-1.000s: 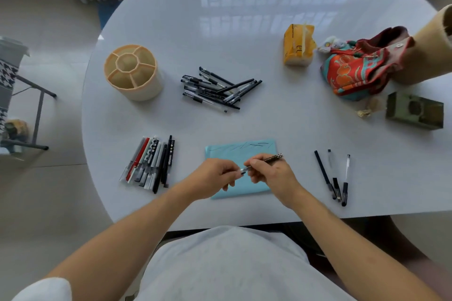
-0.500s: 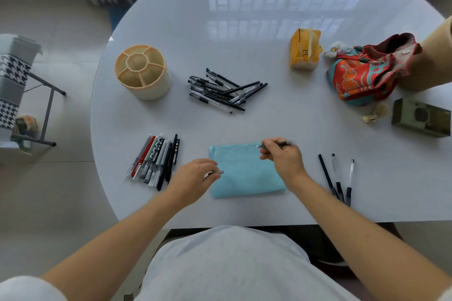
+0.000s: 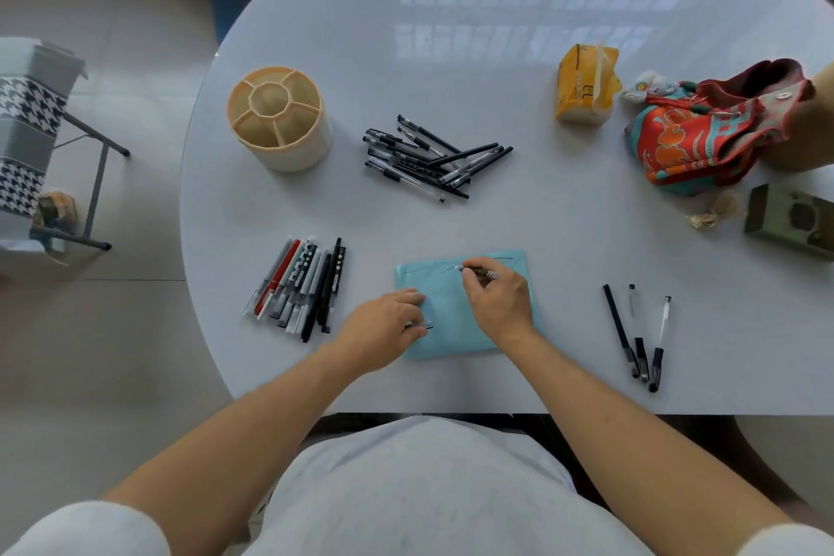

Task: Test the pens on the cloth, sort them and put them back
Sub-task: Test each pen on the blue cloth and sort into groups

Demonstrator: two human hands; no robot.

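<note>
the left hand (image 3: 383, 330) pins the near edge of the blue cloth (image 3: 444, 321), pinching a small cap (image 3: 426, 325); the right hand (image 3: 496, 298) grips a pen (image 3: 476, 271), tip on the cloth. pushed hard, the cloth may bunch, or ink may reach the table (image 3: 496, 81); untested pens (image 3: 428, 158) wait beyond

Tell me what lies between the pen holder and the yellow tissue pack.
In the head view, a loose pile of black pens lies between the pen holder and the tissue pack.

Cloth (image 3: 456, 330) btwn pen row (image 3: 300, 287) left, 3 pens (image 3: 638, 330) right.
</note>
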